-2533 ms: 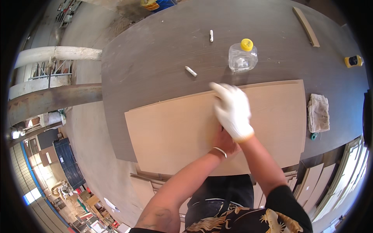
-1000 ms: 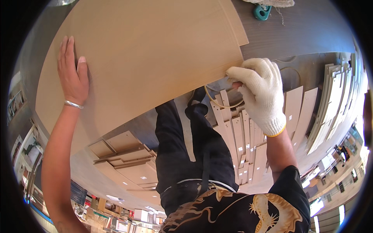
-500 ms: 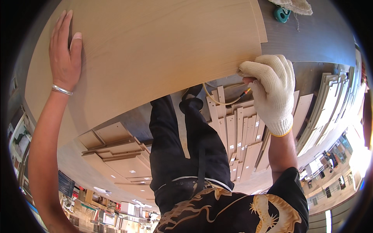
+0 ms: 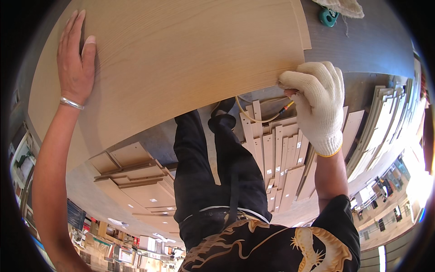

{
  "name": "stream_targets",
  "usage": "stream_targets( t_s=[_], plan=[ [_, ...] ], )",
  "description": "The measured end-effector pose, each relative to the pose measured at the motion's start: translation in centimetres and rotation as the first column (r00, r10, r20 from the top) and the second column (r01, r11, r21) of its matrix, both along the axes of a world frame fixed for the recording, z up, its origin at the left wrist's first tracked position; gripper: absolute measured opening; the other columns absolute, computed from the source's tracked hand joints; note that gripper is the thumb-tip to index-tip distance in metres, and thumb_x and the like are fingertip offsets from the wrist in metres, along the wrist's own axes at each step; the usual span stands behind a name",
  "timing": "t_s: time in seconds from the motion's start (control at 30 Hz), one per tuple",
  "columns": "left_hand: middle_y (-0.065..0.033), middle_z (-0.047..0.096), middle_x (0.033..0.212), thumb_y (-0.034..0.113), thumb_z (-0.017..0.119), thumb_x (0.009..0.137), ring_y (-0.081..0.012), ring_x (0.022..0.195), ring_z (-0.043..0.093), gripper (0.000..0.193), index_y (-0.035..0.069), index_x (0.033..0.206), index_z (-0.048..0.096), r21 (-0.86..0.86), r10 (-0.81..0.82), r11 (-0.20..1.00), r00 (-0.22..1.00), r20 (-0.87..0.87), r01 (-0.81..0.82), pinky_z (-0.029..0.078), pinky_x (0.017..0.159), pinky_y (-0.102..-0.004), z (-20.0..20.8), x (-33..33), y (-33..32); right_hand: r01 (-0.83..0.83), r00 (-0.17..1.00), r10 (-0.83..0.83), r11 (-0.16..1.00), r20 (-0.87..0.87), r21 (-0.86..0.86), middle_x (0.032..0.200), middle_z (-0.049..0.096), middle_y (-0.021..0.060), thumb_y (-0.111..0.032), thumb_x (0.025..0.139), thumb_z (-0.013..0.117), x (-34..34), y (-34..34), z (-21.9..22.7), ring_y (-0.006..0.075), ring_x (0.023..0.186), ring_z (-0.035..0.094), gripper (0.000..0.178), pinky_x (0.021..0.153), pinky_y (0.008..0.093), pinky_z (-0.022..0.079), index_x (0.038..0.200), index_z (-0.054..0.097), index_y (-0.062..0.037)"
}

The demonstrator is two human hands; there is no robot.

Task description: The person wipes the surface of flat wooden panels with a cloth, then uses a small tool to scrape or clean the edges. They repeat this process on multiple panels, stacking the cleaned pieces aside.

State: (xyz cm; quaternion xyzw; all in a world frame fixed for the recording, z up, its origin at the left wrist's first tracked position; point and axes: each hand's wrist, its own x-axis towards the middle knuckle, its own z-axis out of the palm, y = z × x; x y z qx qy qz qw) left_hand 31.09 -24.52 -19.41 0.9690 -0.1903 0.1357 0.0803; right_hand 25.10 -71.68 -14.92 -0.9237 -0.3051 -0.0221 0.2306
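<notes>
A large light-brown wood-grain panel [image 4: 190,54] fills the upper part of the view. My bare left hand [image 4: 76,63], with a silver bangle at the wrist, lies flat on its left side, fingers stretched out. At the panel's near right corner is my right hand [image 4: 315,104] in a white knit glove. Its fingers are bent and closed against the edge, with a bare fingertip showing from the glove. What they hold, if anything, is hidden. A yellowish hose [image 4: 260,120] with an orange and black connector runs up to that hand from below; where it ends is out of sight.
A dark board [image 4: 362,45] extends right of the panel, bearing a teal tape-dispenser-like ring [image 4: 328,18] and a whitish cloth [image 4: 345,6]. Cut boards [image 4: 283,154] lie on the floor below, with more stacked boards [image 4: 136,181] at left and long strips [image 4: 385,122] at right.
Both hands have moved up very slightly in the picture. Their hold on the panel and at its corner looks the same.
</notes>
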Motion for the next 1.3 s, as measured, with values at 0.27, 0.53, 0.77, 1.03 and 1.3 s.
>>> stream_targets(
  t_s=[0.27, 0.53, 0.77, 1.03, 1.3],
  plan=[
    [-0.019, 0.05, 0.165, 0.029, 0.054, 0.109, -0.0376, 0.152, 0.046, 0.056, 0.005, 0.159, 0.051, -0.017, 0.003, 1.0, 1.0, -0.004, -0.003, 0.032, 0.128, -0.0469, 0.0, 0.0, -0.1, -0.038, 0.996, 0.041, 0.998, -0.077, 0.043, 0.095, 0.064, 0.0006, -0.003, 0.07, 0.078, -0.5, 0.6, -0.3, 0.0255, 0.089, 0.06, 0.034, 0.081, 0.0416, 0.042, 0.1, 0.072, -0.0172],
    [-0.0191, 0.051, 0.165, 0.027, 0.055, 0.108, -0.038, 0.152, 0.046, 0.055, 0.004, 0.158, 0.052, -0.029, -0.001, 1.0, 1.0, -0.009, 0.001, 0.032, 0.128, -0.0467, 0.1, 0.0, -0.2, 0.014, 0.997, -0.011, 0.999, -0.073, 0.034, 0.096, 0.064, 0.0032, -0.004, 0.073, 0.078, -0.4, -0.2, -0.2, 0.0285, 0.089, 0.06, 0.033, 0.082, 0.0428, 0.042, 0.103, 0.072, -0.0164],
    [-0.0193, 0.05, 0.165, 0.027, 0.055, 0.108, -0.0382, 0.152, 0.046, 0.056, 0.003, 0.159, 0.051, -0.006, 0.003, 1.0, 1.0, -0.013, -0.003, 0.032, 0.128, -0.0471, 0.2, -0.1, -0.2, -0.002, 0.999, 0.004, 0.999, -0.048, 0.049, 0.095, 0.063, 0.0011, -0.006, 0.071, 0.078, -0.2, 0.7, -0.3, 0.0265, 0.088, 0.06, 0.032, 0.081, 0.0422, 0.041, 0.1, 0.071, -0.0171],
    [-0.0195, 0.05, 0.165, 0.028, 0.054, 0.108, -0.0386, 0.152, 0.045, 0.056, 0.004, 0.158, 0.052, -0.007, -0.001, 1.0, 1.0, -0.007, 0.001, 0.032, 0.128, -0.0475, 0.3, 0.0, -0.4, -0.017, 0.999, 0.02, 0.998, -0.046, 0.062, 0.095, 0.063, 0.0002, -0.008, 0.069, 0.079, -0.4, 1.1, -0.3, 0.0254, 0.088, 0.06, 0.034, 0.08, 0.0421, 0.041, 0.1, 0.072, -0.0184],
    [-0.0195, 0.046, 0.168, 0.025, 0.052, 0.108, -0.0375, 0.156, 0.042, 0.058, 0.004, 0.162, 0.048, -0.027, 0.009, 1.0, 0.999, -0.041, -0.011, 0.029, 0.13, -0.0463, 0.5, -0.3, -0.6, -0.063, 0.997, 0.065, 0.996, -0.037, 0.055, 0.094, 0.064, -0.0007, -0.008, 0.066, 0.076, -0.7, 2.5, -0.7, 0.0247, 0.087, 0.06, 0.035, 0.08, 0.0407, 0.041, 0.099, 0.072, -0.0173]
  ],
)
